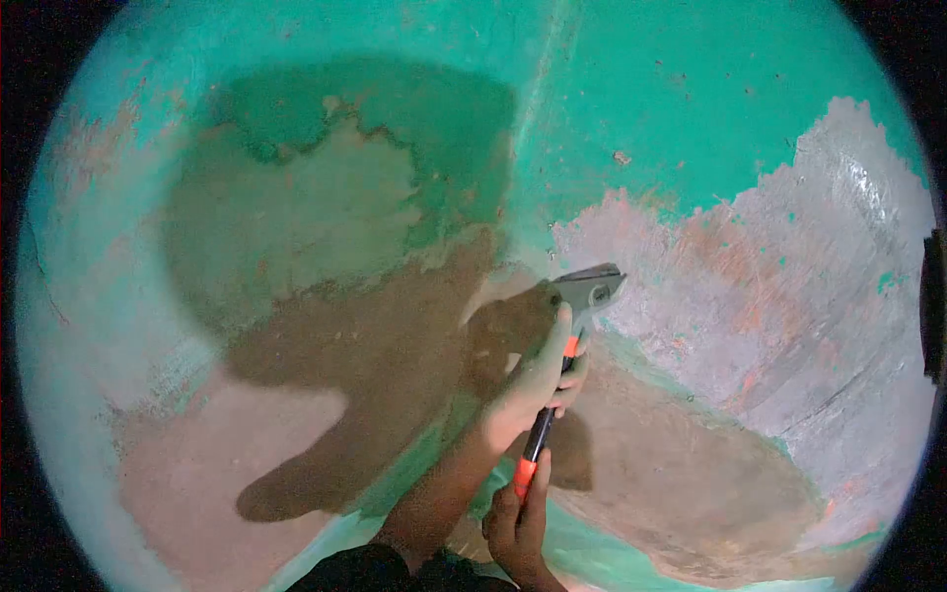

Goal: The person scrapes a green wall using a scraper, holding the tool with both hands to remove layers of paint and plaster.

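Observation:
A scraper with a grey metal head (590,286) and a black and orange handle (533,456) is pressed against a wall of peeling turquoise paint (641,99). My left hand (538,380) grips the handle just below the head, thumb pointing up toward the blade. At the bottom of the view my right hand (518,528) holds the orange lower end of the handle. The blade rests at the border between the turquoise paint and a bare patch of grey and pink plaster (809,286).
Scraped areas show pinkish plaster at lower left (217,464) and brownish plaster at lower right (691,474). A large dark shadow of my head and arms (365,326) falls across the wall's middle. A dark object (932,306) sits at the right edge.

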Demonstrator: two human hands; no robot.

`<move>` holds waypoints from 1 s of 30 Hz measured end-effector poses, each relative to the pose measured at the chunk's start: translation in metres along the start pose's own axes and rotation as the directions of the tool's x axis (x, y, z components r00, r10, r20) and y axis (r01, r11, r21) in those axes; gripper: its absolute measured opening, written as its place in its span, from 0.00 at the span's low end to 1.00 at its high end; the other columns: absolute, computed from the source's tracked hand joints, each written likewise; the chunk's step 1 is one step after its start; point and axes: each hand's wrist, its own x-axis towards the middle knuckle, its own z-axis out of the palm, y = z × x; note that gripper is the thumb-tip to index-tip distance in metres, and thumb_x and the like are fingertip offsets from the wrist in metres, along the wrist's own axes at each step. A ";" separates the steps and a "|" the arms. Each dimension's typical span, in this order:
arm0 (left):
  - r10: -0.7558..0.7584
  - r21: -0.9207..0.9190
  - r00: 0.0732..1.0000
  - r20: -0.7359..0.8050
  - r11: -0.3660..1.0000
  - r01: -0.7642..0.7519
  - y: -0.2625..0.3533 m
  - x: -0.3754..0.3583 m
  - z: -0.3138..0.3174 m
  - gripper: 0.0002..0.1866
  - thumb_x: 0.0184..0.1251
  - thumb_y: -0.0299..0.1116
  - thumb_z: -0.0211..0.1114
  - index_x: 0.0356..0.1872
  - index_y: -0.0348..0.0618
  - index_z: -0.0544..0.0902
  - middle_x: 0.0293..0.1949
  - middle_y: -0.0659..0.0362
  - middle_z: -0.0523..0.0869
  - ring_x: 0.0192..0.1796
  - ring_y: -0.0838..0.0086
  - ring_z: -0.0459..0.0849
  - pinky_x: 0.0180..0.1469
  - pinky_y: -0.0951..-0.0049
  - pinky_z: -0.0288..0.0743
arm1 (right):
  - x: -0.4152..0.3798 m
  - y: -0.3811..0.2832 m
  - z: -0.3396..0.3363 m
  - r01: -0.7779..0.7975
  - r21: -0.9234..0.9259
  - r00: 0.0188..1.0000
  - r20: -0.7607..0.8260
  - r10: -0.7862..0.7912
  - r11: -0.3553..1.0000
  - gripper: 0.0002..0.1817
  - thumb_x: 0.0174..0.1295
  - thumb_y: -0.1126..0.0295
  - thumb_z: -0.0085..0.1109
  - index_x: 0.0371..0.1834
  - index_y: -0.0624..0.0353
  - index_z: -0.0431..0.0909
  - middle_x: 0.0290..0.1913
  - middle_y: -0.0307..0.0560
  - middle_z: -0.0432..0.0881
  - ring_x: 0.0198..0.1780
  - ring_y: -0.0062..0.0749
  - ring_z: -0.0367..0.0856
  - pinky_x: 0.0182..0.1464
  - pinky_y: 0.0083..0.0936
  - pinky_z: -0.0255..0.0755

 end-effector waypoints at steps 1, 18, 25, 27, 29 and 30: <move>0.029 0.006 0.999 0.019 1.000 -0.029 -0.001 -0.001 0.001 0.30 0.72 0.72 0.36 0.33 0.55 0.66 0.14 0.73 0.59 0.10 0.85 0.53 0.13 0.79 0.51 | 0.001 0.001 -0.001 -0.010 0.009 1.000 0.002 0.010 1.000 0.37 0.77 0.70 0.38 0.80 0.52 0.27 0.23 0.34 0.65 0.19 0.17 0.64 0.21 0.18 0.64; 0.081 0.035 0.996 -0.032 0.996 -0.080 0.008 0.000 0.006 0.29 0.72 0.71 0.37 0.32 0.55 0.66 0.14 0.72 0.58 0.10 0.85 0.53 0.13 0.79 0.51 | 0.005 0.013 -0.006 -0.007 -0.048 1.000 -0.009 0.006 0.999 0.37 0.76 0.69 0.39 0.81 0.53 0.30 0.24 0.35 0.66 0.20 0.17 0.65 0.23 0.18 0.65; 0.068 0.054 0.998 -0.012 0.996 -0.067 0.002 0.001 0.002 0.29 0.73 0.71 0.36 0.32 0.55 0.66 0.13 0.72 0.58 0.09 0.84 0.53 0.12 0.78 0.51 | 0.007 0.017 0.000 0.008 -0.045 0.999 -0.034 -0.010 0.999 0.37 0.76 0.70 0.38 0.81 0.53 0.30 0.23 0.34 0.66 0.20 0.17 0.65 0.23 0.17 0.64; 0.062 0.045 0.998 -0.016 0.997 -0.061 0.001 0.004 0.001 0.29 0.73 0.70 0.36 0.32 0.55 0.66 0.13 0.72 0.58 0.09 0.85 0.53 0.12 0.78 0.51 | 0.006 0.016 -0.002 -0.014 -0.025 0.999 -0.032 0.013 1.000 0.37 0.76 0.70 0.38 0.81 0.53 0.30 0.23 0.34 0.66 0.20 0.17 0.65 0.23 0.16 0.64; 0.066 0.041 0.998 -0.008 0.997 -0.066 0.003 0.004 0.002 0.29 0.73 0.70 0.36 0.32 0.55 0.66 0.13 0.72 0.58 0.09 0.84 0.53 0.12 0.79 0.51 | 0.006 0.016 -0.003 0.004 -0.067 0.999 -0.039 -0.007 0.998 0.37 0.76 0.70 0.38 0.81 0.53 0.30 0.23 0.34 0.66 0.21 0.17 0.66 0.23 0.17 0.64; 0.077 0.042 0.997 -0.003 0.996 -0.077 0.005 0.004 0.001 0.29 0.73 0.70 0.36 0.33 0.55 0.66 0.13 0.72 0.58 0.09 0.84 0.53 0.12 0.79 0.51 | 0.008 0.020 -0.001 0.034 -0.114 0.998 -0.043 -0.039 0.993 0.37 0.76 0.70 0.38 0.81 0.53 0.30 0.24 0.34 0.66 0.21 0.17 0.66 0.23 0.17 0.64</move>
